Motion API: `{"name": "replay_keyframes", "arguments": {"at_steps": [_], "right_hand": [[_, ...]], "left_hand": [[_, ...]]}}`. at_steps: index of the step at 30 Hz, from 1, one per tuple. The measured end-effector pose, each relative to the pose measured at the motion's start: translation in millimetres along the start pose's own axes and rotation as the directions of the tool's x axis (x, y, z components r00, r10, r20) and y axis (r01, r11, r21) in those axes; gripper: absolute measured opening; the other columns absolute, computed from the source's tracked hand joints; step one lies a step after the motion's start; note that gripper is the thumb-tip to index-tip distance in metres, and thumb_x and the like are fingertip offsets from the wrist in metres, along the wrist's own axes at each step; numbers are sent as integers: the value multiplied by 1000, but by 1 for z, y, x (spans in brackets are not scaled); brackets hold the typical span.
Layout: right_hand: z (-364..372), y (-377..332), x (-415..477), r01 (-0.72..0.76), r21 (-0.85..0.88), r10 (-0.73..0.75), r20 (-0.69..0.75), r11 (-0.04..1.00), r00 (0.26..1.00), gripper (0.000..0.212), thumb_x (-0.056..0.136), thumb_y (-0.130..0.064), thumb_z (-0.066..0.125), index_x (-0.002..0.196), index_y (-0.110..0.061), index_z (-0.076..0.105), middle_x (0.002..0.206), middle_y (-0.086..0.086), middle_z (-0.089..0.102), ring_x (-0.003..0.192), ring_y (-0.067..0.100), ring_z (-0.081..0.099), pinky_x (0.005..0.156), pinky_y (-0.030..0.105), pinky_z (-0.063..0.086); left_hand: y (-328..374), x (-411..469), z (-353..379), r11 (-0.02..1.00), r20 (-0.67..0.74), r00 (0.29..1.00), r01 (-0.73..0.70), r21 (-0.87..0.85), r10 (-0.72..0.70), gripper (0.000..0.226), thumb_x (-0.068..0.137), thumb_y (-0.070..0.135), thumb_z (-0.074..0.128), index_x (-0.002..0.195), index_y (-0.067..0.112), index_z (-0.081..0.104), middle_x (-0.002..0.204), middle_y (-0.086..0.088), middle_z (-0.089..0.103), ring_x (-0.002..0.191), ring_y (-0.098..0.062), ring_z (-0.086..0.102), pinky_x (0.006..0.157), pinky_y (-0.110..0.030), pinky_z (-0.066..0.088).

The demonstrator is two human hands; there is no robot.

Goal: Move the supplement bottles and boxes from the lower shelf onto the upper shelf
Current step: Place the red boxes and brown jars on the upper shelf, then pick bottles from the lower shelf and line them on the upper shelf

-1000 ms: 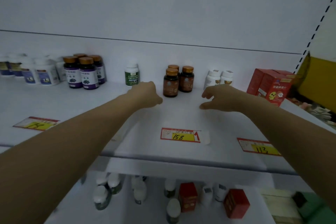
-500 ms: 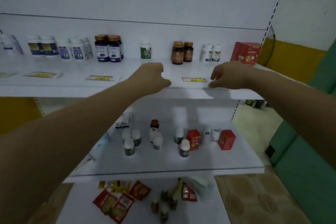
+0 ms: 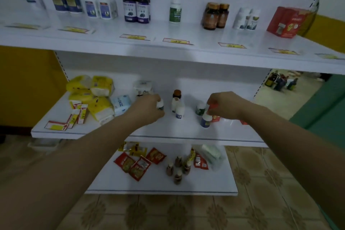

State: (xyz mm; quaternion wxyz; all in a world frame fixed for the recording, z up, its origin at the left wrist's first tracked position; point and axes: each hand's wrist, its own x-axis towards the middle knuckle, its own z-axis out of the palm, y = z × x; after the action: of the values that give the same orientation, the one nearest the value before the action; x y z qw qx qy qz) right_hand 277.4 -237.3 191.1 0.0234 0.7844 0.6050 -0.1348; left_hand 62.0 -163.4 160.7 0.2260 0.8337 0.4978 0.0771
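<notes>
On the lower shelf (image 3: 112, 130) my left hand (image 3: 147, 107) curls round a small white-capped green bottle (image 3: 160, 104). My right hand (image 3: 223, 104) grips a red box (image 3: 212, 105), partly hidden by the fingers. Between the hands stand a brown-capped bottle (image 3: 176, 93), two white bottles (image 3: 178, 108) and a green bottle (image 3: 200, 108); a blue-labelled white bottle (image 3: 206, 120) stands just below my right hand. The upper shelf (image 3: 186, 52) carries rows of bottles, among them a green-labelled one (image 3: 175, 12), amber ones (image 3: 214, 16), and a red box (image 3: 286, 22) at the right.
Yellow packets (image 3: 93, 95), a tissue pack (image 3: 121, 103) and loose price tags (image 3: 72, 115) fill the lower shelf's left part. The bottom shelf (image 3: 168, 186) holds red sachets and small brown bottles. Price labels line the upper shelf's front edge.
Both hands have dropped from the upper shelf's front to the lower shelf, where the left took hold of a small bottle and the right a red box. The view tilted downward.
</notes>
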Motion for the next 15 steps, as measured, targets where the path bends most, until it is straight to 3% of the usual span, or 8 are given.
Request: {"name": "replay_keyframes", "arguments": {"at_steps": [9, 13, 15], "right_hand": [[70, -24, 127, 135, 104, -151, 170, 985, 974, 54, 91, -29, 59, 139, -13, 38, 135, 13, 48, 119, 28, 49, 99, 31, 41], [99, -34, 182, 176, 149, -206, 220, 973, 954, 61, 90, -26, 61, 143, -15, 33, 139, 14, 44, 121, 28, 47, 86, 23, 36], [113, -39, 207, 189, 170, -224, 220, 967, 949, 64, 90, -20, 62, 145, -15, 31, 139, 14, 44, 119, 28, 48, 86, 24, 38]], "left_hand": [[-73, 75, 50, 975, 74, 973, 220, -14, -219, 59, 87, 25, 63, 138, 8, 40, 135, -16, 48, 123, -27, 47, 98, -28, 38], [-97, 110, 78, 954, 87, 953, 297, -50, -292, 63, 86, 26, 65, 139, 7, 38, 136, -16, 47, 125, -27, 46, 101, -30, 36], [-108, 127, 92, 945, 84, 945, 322, -67, -316, 66, 85, 29, 65, 141, 10, 34, 138, -13, 45, 127, -26, 44, 102, -30, 35]]}}
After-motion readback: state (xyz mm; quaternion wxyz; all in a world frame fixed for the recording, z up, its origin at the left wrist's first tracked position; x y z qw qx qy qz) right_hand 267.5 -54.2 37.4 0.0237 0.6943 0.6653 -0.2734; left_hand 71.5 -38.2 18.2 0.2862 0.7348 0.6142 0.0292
